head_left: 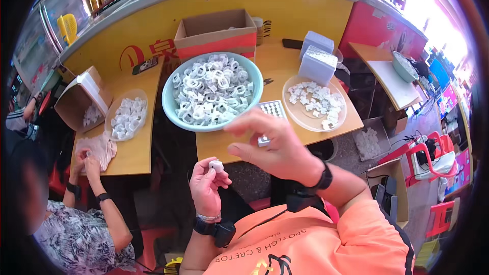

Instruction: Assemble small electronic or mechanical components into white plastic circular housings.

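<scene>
White piece (pixel 216 166) clamped in the left hand (pixel 205 189), off the near edge of the desk (pixel 216 145); right hand (pixel 277 145), farther and to the right, has its grip apart. Step reads as single-piece handling; next move calls for a steady left pinch.

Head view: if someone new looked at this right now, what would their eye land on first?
Probably the big pale-blue basin near the top centre, heaped with white parts, many of them ring-shaped. Next, the bright orange shirt at the bottom, then the right hand raised at mid-picture and the left hand to its lower left, holding a small white piece.
</scene>
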Tool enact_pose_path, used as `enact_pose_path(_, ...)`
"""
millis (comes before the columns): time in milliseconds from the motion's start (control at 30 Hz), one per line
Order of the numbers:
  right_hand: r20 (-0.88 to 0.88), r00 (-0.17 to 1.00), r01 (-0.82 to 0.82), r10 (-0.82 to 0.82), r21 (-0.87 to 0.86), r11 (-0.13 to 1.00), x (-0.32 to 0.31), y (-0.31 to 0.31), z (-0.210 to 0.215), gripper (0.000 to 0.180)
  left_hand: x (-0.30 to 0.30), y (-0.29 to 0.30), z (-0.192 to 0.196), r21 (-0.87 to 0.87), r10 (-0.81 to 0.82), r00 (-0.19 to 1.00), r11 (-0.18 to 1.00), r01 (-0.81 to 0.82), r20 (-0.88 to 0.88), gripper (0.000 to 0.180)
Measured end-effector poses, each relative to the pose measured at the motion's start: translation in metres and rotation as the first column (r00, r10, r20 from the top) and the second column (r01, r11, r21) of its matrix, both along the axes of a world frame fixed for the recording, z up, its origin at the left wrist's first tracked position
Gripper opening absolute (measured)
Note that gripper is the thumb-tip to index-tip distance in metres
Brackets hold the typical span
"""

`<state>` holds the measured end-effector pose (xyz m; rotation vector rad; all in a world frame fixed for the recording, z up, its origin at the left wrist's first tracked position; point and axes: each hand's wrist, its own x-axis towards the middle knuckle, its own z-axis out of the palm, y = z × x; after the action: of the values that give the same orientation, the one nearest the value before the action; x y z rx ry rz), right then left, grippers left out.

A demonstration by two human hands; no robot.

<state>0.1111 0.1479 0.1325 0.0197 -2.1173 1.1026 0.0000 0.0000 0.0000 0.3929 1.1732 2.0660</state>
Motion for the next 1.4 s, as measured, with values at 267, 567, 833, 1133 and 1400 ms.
enact_pose_path(267,0.282,0.959,0.111,-0.022,-0.304,0.946,-0.011,-0.024,-0.097,0.02,0.005,-0.003,0.01,-0.129,0.048,0.986,0.989,-0.069,-0.161,0.022)
enact_pose_path(567,0.227,0.958,0.035,0.177,-0.702,0.712,-0.021,-0.027,-0.12,0.017,0.013,-0.002,0.016,-0.233,-0.05,0.948,0.972,-0.026,-0.314,0.028)
enact_pose_path(833,0.178,0.963,0.015,0.201,-0.782,0.623,-0.025,-0.028,-0.13,0.019,0.016,-0.001,0.021,-0.302,-0.09,0.933,0.953,-0.02,-0.348,0.027)
enact_pose_path(1133,0.402,0.914,0.159,0.052,-0.473,0.867,-0.026,-0.025,-0.119,0.017,0.004,-0.006,0.008,-0.299,-0.082,0.965,0.954,0.004,-0.248,0.03)
enact_pose_path(1400,0.188,0.964,0.183,-0.188,0.047,0.982,-0.025,-0.034,-0.11,0.011,0.0,-0.011,-0.002,-0.299,-0.093,0.937,0.954,-0.013,-0.337,0.034)
